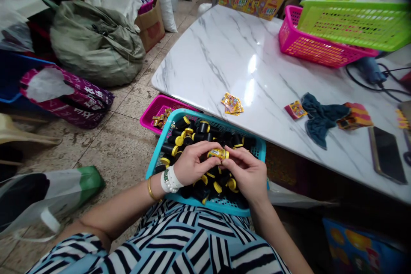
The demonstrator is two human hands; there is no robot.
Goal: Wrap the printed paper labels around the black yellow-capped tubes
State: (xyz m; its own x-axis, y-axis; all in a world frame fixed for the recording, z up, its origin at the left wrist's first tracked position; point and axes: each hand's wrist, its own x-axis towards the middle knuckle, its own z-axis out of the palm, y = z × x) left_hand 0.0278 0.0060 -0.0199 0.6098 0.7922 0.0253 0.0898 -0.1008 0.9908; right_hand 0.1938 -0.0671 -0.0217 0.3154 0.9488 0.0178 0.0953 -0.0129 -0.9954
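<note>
Between my two hands is a small bottle [217,153] with a yellow printed label and a yellow cap. My left hand [194,160] grips its labelled body with thumb and fingers. My right hand [248,171] pinches the capped end. Both hands are above a turquoise basket [157,153] full of small black bottles [169,149] with yellow caps. Several yellow printed labels [232,103] lie fanned out near the table edge, just beyond the basket.
A pink basket [150,115] holding labelled bottles stands left of the turquoise one. On the marble-patterned table [205,60] lie a label stack [296,110], a dark cloth [324,117] and a phone [388,154]. Pink [321,53] and green baskets [356,23] stand at the back right.
</note>
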